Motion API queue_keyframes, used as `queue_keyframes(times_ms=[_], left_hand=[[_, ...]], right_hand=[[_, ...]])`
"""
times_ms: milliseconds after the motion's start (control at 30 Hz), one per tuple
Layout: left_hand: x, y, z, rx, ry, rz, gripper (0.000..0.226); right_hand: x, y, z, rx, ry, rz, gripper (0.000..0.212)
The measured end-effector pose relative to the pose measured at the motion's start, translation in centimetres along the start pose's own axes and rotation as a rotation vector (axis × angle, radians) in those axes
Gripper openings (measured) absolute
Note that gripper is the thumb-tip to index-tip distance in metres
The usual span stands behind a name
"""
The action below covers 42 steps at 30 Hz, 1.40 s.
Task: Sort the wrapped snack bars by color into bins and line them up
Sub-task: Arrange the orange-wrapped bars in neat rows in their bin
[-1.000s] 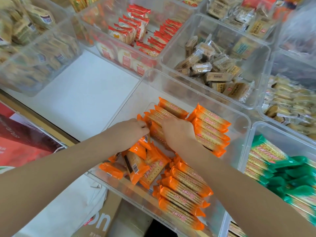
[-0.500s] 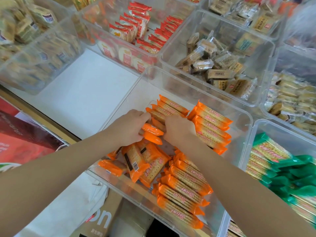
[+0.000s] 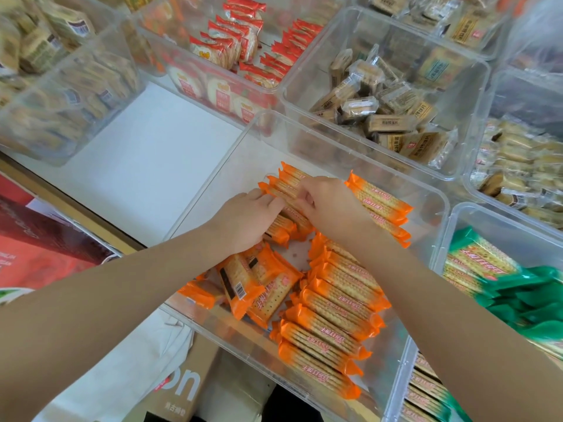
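The left hand (image 3: 243, 220) and right hand (image 3: 330, 205), now farther back than a second ago, pinch a row of orange-wrapped cracker bars (image 3: 285, 190) inside the clear plastic bin (image 3: 438, 208) on the white counter (image 3: 143, 166).

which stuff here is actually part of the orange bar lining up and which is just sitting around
In the job:
left hand and right hand, both on the back-left row of orange bars
clear bin
loose orange bars awaiting lining up

Just lying about:
green bars
red packs
brown packs
cardboard box
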<state>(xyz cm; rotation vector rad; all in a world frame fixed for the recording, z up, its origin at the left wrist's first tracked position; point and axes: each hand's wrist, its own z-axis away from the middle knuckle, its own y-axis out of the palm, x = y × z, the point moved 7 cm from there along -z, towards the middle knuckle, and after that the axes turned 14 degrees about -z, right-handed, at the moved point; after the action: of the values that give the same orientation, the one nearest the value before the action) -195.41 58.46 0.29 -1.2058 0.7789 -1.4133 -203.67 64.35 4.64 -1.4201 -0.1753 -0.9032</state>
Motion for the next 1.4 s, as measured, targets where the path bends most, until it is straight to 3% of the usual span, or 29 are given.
queue_keyframes(times_ms=[67, 200, 300, 367, 433, 567, 800, 867, 967, 1067, 1267, 1333, 1400], left_hand=[[-0.1, 0.2, 0.1, -0.025, 0.023, 0.072, 0.053], [0.1, -0.1, 0.5, -0.082, 0.052, 0.255, 0.054], [0.4, -0.6, 0.4, -0.024, 0.041, 0.338, 0.063], [0.9, -1.2, 0.8, -0.036, 0.022, 0.354, 0.057], [1.7, -1.6, 1.8, -0.039, -0.036, 0.322, 0.049], [1.9, -0.8, 3.5, 0.112, -0.048, 0.121, 0.027], [1.3, 0.2, 2.4, 0.071, -0.081, -0.061, 0.035], [1.2, 0.0, 2.1, 0.062, -0.107, -0.087, 0.037], [1.1, 0.0, 2.2, 0.078, -0.143, -0.056, 0.036], [1.1, 0.3, 2.3, 0.075, -0.167, 0.021, 0.034], [0.5, 0.6, 1.8, 0.052, -0.103, 0.020, 0.028], [1.1, 0.6, 2.1, 0.058, -0.103, 0.091, 0.027], [1.3, 0.4, 2.8, 0.054, -0.049, 0.168, 0.023]], right_hand=[[0.7, 0.1, 1.4, 0.005, -0.057, 0.005, 0.018], [1.3, 3.3, 2.1, 0.157, -0.085, 0.263, 0.038], [1.6, 5.0, 1.6, 0.185, -0.062, 0.255, 0.055], [1.7, 5.5, 1.1, 0.187, -0.057, 0.241, 0.059], [1.8, 5.7, 0.5, 0.191, -0.051, 0.276, 0.056], [1.8, 5.7, 0.3, 0.175, -0.026, 0.319, 0.039], [-0.5, 5.3, 1.2, 0.244, 0.071, 0.418, 0.019], [-0.5, 5.3, 1.4, 0.280, 0.061, 0.461, 0.028], [0.0, 5.5, 1.9, 0.367, -0.024, 0.487, 0.060], [0.5, 5.3, 2.0, 0.381, -0.036, 0.537, 0.069], [0.3, 4.7, 3.0, 0.368, 0.018, 0.598, 0.033], [0.2, 4.1, 3.2, 0.317, 0.012, 0.496, 0.019], [0.3, 2.9, 3.0, 0.185, -0.021, 0.279, 0.020]])
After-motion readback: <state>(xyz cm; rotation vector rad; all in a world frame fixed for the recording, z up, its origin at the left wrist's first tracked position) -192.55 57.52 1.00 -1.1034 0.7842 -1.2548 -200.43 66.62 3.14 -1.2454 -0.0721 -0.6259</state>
